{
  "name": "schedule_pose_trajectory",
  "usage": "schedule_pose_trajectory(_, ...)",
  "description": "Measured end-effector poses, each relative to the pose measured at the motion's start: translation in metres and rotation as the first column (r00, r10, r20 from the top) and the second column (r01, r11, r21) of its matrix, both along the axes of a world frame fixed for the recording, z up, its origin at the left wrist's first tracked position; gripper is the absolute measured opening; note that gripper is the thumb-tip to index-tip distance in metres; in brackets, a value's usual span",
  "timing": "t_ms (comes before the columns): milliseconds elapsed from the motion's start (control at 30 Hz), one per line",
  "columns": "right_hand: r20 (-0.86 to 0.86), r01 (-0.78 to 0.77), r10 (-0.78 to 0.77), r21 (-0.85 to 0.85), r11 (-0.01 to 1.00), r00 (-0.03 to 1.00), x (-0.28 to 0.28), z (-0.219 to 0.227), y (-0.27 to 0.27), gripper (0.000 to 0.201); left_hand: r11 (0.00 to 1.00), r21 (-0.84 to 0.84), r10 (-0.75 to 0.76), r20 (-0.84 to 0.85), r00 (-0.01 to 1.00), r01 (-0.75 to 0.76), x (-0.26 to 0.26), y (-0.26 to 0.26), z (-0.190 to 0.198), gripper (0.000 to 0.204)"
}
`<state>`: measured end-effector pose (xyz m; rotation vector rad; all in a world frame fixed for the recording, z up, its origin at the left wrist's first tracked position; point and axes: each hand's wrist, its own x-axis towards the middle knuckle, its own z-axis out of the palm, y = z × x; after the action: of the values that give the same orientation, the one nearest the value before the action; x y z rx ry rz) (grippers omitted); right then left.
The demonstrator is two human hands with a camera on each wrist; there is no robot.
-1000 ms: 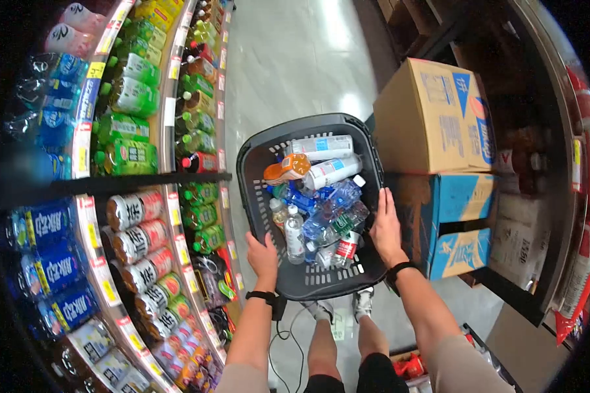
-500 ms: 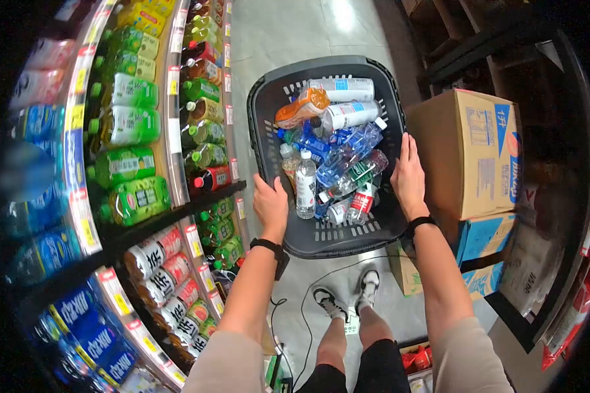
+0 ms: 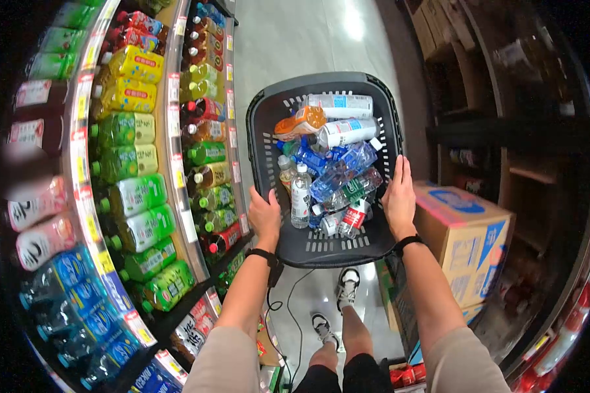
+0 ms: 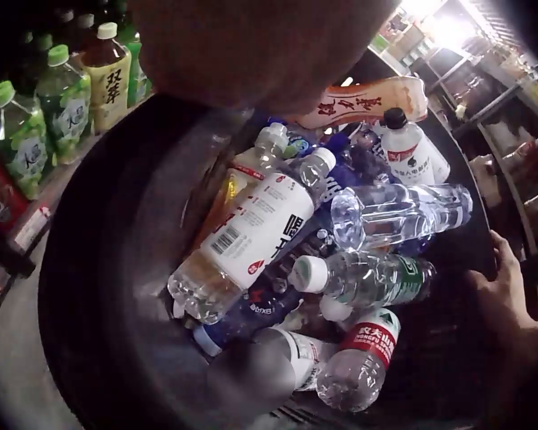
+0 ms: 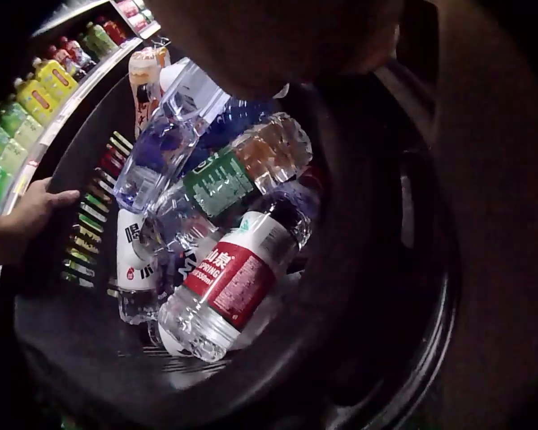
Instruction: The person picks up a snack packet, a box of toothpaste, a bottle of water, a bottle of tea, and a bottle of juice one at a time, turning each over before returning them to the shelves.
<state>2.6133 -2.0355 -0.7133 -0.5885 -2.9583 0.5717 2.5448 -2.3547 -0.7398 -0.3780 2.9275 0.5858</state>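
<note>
A black basket point(image 3: 321, 253) holding plastic bottles is between the two hands in the head view. My left hand point(image 3: 264, 215) grips its left rim, and in the right wrist view the left thumb reaches over the edge. On the right rim my right hand point(image 3: 400, 202) grips with fingers pointing forward along the outside. Inside lie a clear bottle with a white label point(image 3: 301, 195), an orange bottle point(image 3: 300, 122), white-labelled bottles point(image 3: 347, 131) and a red-labelled bottle point(image 4: 363, 358). A green-labelled bottle point(image 5: 220, 184) rests among them.
Shelves of drinks point(image 3: 137, 160) line the left side, close to the left hand. Stacked cardboard boxes point(image 3: 469, 239) and dark shelving point(image 3: 505, 141) stand at the right. Grey floor point(image 3: 295, 39) stretches ahead; a cable point(image 3: 294, 314) hangs below the basket near the shoes point(image 3: 349, 288).
The shelves and boxes have shifted down and back in the head view, and the feet have changed places in their stride. Both hands stay on the basket, its bottles lying much as before.
</note>
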Motion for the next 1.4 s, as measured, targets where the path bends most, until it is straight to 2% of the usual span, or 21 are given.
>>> schedule_pose_trajectory(133,0.04,0.03,-0.028,-0.057,0.998,0.999,-0.049,-0.001,0.011,0.072,1.0,-0.016,-0.012,-0.024,1.0,0.011,-0.051,0.017,-0.002,0.051)
schedule_pose_trajectory(233,0.039,0.036,-0.032,-0.091,0.995,0.999,-0.09,-0.002,0.028,0.067,0.999,-0.03,-0.015,0.032,0.999,0.016,-0.093,0.032,-0.001,0.051)
schedule_pose_trajectory(367,0.034,0.05,-0.046,-0.121,0.991,0.998,-0.146,-0.014,0.051,0.066,1.0,0.005,-0.014,0.012,1.0,0.014,-0.153,0.055,-0.003,0.051)
schedule_pose_trajectory(467,0.042,0.06,-0.055,-0.129,0.99,0.998,-0.191,-0.02,0.067,0.065,0.999,-0.032,-0.032,-0.006,0.999,0.032,-0.198,0.071,-0.011,0.052)
schedule_pose_trajectory(667,0.054,0.067,-0.061,-0.124,0.99,0.997,-0.279,-0.039,0.097,0.065,1.0,-0.004,-0.015,0.095,0.995,0.016,-0.291,0.1,-0.017,0.054)
schedule_pose_trajectory(767,0.065,0.063,-0.055,-0.134,0.989,0.996,-0.325,-0.052,0.115,0.066,0.997,-0.067,0.047,0.209,0.977,-0.034,-0.339,0.118,-0.025,0.056)
schedule_pose_trajectory(800,0.091,0.076,-0.065,-0.13,0.989,0.994,-0.341,-0.064,0.122,0.071,0.999,-0.048,-0.017,0.138,0.99,0.024,-0.354,0.119,-0.032,0.061)
schedule_pose_trajectory(833,0.012,-0.009,0.011,-0.168,0.986,1.0,-0.361,-0.062,0.13,0.073,0.998,-0.05,-0.032,0.129,0.991,0.039,-0.37,0.126,-0.029,0.06)
schedule_pose_trajectory(867,0.011,-0.006,0.007,-0.138,0.99,1.0,-0.374,-0.059,0.131,0.072,0.997,-0.052,-0.047,0.12,0.992,0.054,-0.386,0.134,-0.025,0.059)
schedule_pose_trajectory(900,0.084,0.021,-0.01,-0.131,0.991,0.996,-0.382,-0.064,0.136,0.067,0.996,-0.054,-0.062,0.111,0.992,0.069,-0.402,0.142,-0.021,0.058)
schedule_pose_trajectory(933,0.06,0.037,-0.03,-0.112,0.993,0.998,-0.394,-0.073,0.14,0.064,0.997,-0.065,-0.027,0.162,0.986,0.038,-0.415,0.145,-0.03,0.054)
schedule_pose_trajectory(967,0.039,0.038,-0.034,-0.113,0.993,0.999,-0.404,-0.079,0.145,0.064,0.997,-0.064,-0.041,0.088,0.995,0.046,-0.428,0.149,-0.037,0.051)
schedule_pose_trajectory(1067,0.036,0.028,-0.024,-0.112,0.993,0.999,-0.449,-0.085,0.165,0.063,0.991,-0.102,-0.083,0.042,0.996,0.087,-0.472,0.163,-0.051,0.05)
schedule_pose_trajectory(1267,0.006,0.05,-0.049,-0.113,0.992,0.999,-0.511,-0.075,0.177,0.063,0.992,-0.09,-0.078,0.064,0.995,0.083,-0.543,0.178,-0.047,0.049)
schedule_pose_trajectory(1333,0.008,0.03,-0.029,-0.063,0.998,1.0,-0.536,-0.075,0.186,0.064,0.995,-0.069,-0.075,0.042,0.996,0.078,-0.567,0.187,-0.047,0.049)
schedule_pose_trajectory(1400,0.053,0.06,-0.056,-0.073,0.996,0.997,-0.557,-0.073,0.193,0.064,0.995,-0.034,-0.089,0.017,0.996,0.09,-0.589,0.198,-0.045,0.05)
